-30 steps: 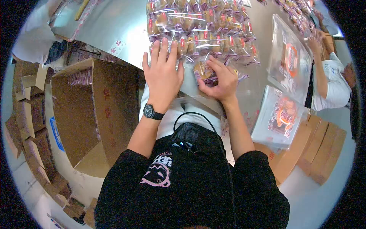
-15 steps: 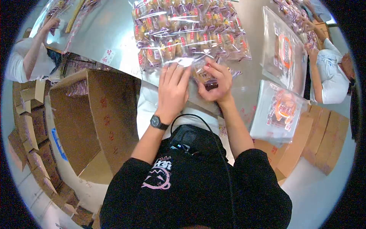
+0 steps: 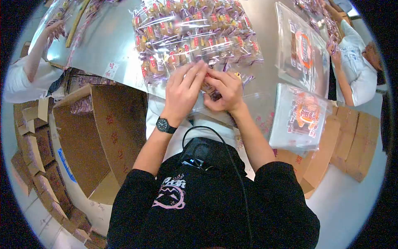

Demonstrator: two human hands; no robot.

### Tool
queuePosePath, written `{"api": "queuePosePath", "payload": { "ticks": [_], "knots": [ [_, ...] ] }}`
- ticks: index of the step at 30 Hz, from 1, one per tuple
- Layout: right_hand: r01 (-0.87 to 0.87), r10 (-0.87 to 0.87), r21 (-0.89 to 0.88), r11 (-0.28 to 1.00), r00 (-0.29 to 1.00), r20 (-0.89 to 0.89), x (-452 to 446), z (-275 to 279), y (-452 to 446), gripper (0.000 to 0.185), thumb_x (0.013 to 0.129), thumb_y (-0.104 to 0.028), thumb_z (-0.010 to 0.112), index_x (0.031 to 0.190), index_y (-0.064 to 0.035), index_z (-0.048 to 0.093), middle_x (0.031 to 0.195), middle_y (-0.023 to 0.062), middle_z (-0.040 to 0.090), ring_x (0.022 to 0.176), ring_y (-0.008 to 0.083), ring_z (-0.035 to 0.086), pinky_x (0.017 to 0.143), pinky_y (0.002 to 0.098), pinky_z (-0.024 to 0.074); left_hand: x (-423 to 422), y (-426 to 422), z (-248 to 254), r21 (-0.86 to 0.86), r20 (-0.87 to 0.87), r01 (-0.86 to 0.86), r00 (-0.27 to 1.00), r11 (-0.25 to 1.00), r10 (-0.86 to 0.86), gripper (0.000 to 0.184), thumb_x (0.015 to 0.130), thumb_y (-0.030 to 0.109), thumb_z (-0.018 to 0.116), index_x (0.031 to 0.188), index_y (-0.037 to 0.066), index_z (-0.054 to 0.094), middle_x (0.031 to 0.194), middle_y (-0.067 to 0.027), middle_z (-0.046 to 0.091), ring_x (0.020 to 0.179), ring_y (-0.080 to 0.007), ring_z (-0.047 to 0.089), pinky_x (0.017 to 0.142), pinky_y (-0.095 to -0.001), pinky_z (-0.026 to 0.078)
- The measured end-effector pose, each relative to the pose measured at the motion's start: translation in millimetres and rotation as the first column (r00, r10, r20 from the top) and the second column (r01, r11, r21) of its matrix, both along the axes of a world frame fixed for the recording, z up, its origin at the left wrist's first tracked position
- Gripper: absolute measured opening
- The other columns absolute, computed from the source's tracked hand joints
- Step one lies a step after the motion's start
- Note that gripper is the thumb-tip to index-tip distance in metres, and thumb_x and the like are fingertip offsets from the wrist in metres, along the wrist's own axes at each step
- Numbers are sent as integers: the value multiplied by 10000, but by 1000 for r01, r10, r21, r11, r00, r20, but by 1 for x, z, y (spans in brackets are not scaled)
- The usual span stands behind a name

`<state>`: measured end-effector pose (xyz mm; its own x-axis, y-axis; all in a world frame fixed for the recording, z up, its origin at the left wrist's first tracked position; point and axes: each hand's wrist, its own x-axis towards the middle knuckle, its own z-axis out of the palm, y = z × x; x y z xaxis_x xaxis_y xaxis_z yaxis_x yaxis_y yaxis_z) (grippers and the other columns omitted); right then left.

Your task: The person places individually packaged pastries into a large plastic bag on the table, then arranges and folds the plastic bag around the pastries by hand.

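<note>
A large clear plastic bag [image 3: 195, 35] filled with rows of small wrapped snacks lies flat on the metal table, its near edge toward me. My left hand [image 3: 182, 91], with a black watch at the wrist, rests at that near edge. Its fingers are stretched out, fingertips close to my right fingers. My right hand [image 3: 226, 91] is curled around a wrapped snack [image 3: 209, 92] at the bag's near end. Fingers partly cover this snack, and I cannot tell whether it is inside the bag. Loose purple wrapper ends [image 3: 248, 79] show beside my right hand.
Two stacks of printed clear bags, the farther [image 3: 286, 54] and the nearer [image 3: 286, 128], lie at the right. A large open cardboard box [image 3: 116, 133] stands below the table at left; more cartons [image 3: 352, 141] are at right. Co-workers handle packets on both sides.
The filled bag has shifted slightly left in view. My right hand has moved left, closer to my left hand, and its fingers have closed in at the bag's edge.
</note>
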<state>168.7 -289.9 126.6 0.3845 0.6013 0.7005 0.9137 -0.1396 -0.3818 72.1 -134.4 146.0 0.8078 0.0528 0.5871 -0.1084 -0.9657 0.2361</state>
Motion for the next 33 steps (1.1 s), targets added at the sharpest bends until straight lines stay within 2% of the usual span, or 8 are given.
{"api": "queuePosePath", "payload": {
  "ticks": [4,7,11,14,20,24,27,33],
  "knots": [
    [-16,16,-11,1000,1000,17,0,-1,-3,468,595,-230,740,1046,-102,718,1134,105,728,831,255,711,689,370,543,4,-2,11,131,-87,-74,993,989,85,370,834,106,647,1202,116,683,1360,-53,613,1262,-243,560,1117,-463,359],
    [-22,22,-13,1000,1000,21,1,1,-4,467,596,-224,737,1048,-110,723,1128,104,730,809,258,712,668,362,541,13,7,14,56,-113,-66,991,996,71,292,841,120,645,1130,108,682,1379,-54,595,1295,-226,535,1146,-477,306],
    [-23,23,13,1000,1000,-10,0,2,-3,476,593,-229,738,1056,-119,728,1135,102,730,808,259,713,661,358,541,13,9,10,96,-173,-49,983,994,65,355,840,117,646,1191,155,690,1411,-28,579,1311,-213,524,1134,-475,315],
    [-29,29,-10,1000,999,-28,2,-2,-6,487,594,-238,745,1066,-119,728,1157,107,727,832,260,715,690,367,545,16,5,7,55,-79,-81,993,995,85,246,842,135,638,1081,131,701,1365,-21,614,1280,-221,547,1117,-468,340],
    [10,-11,-23,1000,998,-58,-1,0,-5,483,602,-246,751,1070,-129,732,1172,105,726,870,255,716,733,373,553,16,9,-13,13,64,-54,997,998,54,248,840,146,668,1080,141,731,1335,-10,651,1230,-211,583,1112,-452,355],
    [29,-30,-12,999,998,-53,-4,2,-3,469,600,-226,742,1059,-133,734,1165,102,730,853,251,715,716,372,554,17,13,-20,-8,143,-34,989,999,34,260,844,137,667,1094,142,737,1300,-8,672,1214,-220,593,1108,-453,365],
    [22,-22,0,1000,999,-41,0,0,0,461,596,-196,725,1054,-138,735,1147,96,737,807,244,712,687,366,554,11,13,-17,-23,166,-30,985,999,34,315,832,91,735,1143,140,736,1225,-18,701,1188,-227,612,1096,-435,377],
    [44,-44,26,999,999,-18,1,-1,4,446,592,-164,710,1036,-149,739,1097,89,744,744,239,702,655,357,551,14,8,-18,-56,185,-247,950,967,253,319,845,147,775,1159,126,725,1201,-18,699,1163,-228,613,1069,-421,386]
  ]
}}
